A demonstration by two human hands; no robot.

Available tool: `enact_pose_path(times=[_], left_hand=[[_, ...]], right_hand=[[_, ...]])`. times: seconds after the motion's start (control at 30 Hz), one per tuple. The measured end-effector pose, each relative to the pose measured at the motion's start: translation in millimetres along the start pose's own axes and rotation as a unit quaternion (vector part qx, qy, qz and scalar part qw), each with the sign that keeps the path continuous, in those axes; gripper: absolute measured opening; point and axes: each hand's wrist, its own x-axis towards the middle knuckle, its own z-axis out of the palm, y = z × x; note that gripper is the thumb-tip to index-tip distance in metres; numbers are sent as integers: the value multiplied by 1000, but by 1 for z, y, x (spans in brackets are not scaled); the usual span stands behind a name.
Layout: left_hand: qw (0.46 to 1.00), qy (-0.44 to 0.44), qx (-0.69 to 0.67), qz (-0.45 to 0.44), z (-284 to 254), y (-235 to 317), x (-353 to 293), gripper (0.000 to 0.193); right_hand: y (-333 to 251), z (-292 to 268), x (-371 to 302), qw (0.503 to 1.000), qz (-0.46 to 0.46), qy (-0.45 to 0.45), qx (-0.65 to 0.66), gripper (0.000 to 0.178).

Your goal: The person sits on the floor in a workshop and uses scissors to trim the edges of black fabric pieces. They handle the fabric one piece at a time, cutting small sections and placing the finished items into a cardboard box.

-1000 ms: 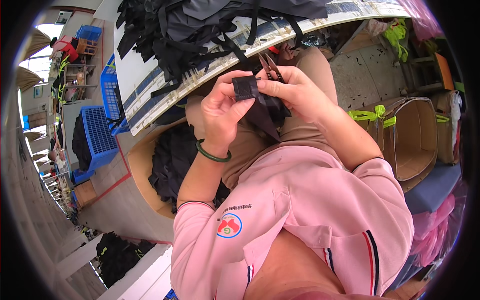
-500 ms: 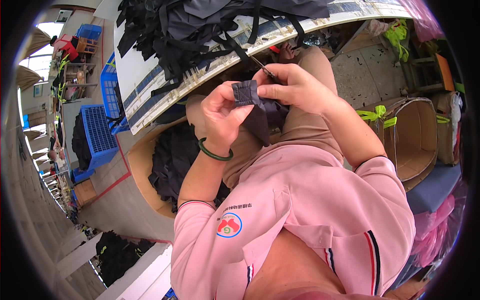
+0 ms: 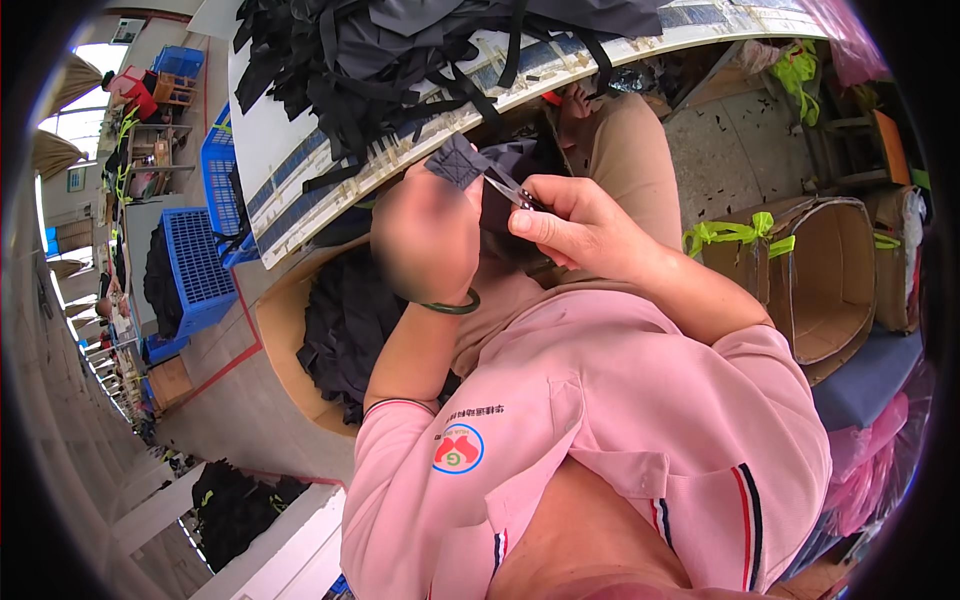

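My left hand (image 3: 425, 240), partly blurred and with a green bangle at its wrist, is closed on a dark grey fabric piece (image 3: 457, 162). Stitching crosses the raised end of that fabric, and more of the dark cloth (image 3: 522, 160) hangs beyond it over my lap. In my right hand (image 3: 585, 225) are small scissors (image 3: 510, 191) with silver blades and a dark handle part. Their blades point left and touch or nearly touch the fabric's lower right edge; I cannot tell which. My fingers hide much of the handle.
Dark fabric pieces with straps (image 3: 390, 60) lie heaped on the worn table (image 3: 275, 215) in front. Left of my legs stands a cardboard box (image 3: 285, 310) holding dark cloth. Blue crates (image 3: 200, 270) are farther left. An open cardboard box (image 3: 830, 290) with yellow-green ties is at right.
The stitched fabric end has moved left and up and is tilted now. My right hand has come lower, and the scissors' blades have swung from pointing away beside the cloth to lying against its edge.
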Motion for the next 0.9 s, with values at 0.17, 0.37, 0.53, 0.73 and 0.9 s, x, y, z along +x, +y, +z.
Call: enact_pose_path(times=[0.17,0.37,0.53,0.73,0.9], left_hand=[[1000,-3,8,-19,-3,-7,-10,18],[999,-15,37,-9,-4,-9,-14,18],[999,-12,46,22,-2,-11,-13,18],[999,-9,39,11,1,-7,-12,18],[998,-45,47,25,-2,-7,-12,19]], right_hand=[[7,5,8,987,-103,68,-100,35],[6,4,11,956,-175,116,-205,39],[5,3,10,954,-177,114,-213,38],[6,3,8,964,-155,110,-188,37],[6,1,10,950,-188,111,-222,39]])
